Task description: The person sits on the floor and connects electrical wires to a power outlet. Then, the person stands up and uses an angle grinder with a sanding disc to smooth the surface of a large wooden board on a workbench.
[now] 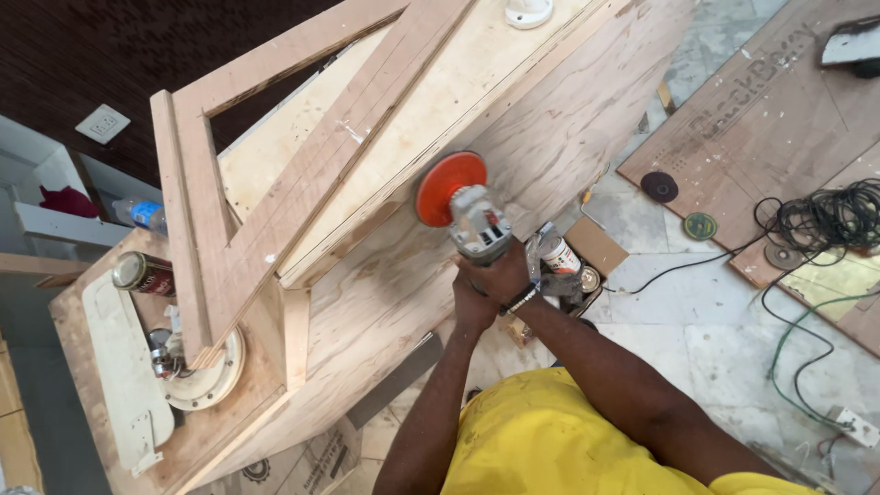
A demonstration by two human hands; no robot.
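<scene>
Both hands, left hand [474, 302] and right hand [502, 275], grip an angle grinder [467, 213] against a plywood cabinet [559, 119] over a marble floor [715, 330].

The plywood panel [550, 137] is bare to the right of the sander [463, 206]. To its left a stacked box [440, 101] and wooden frame [275, 202] block passage. Cables [825, 220] clutter the right floor.

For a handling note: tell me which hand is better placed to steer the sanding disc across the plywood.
Probably right: the right hand grips the sander nearest the orange disc, while the left hand sits further back.
</scene>
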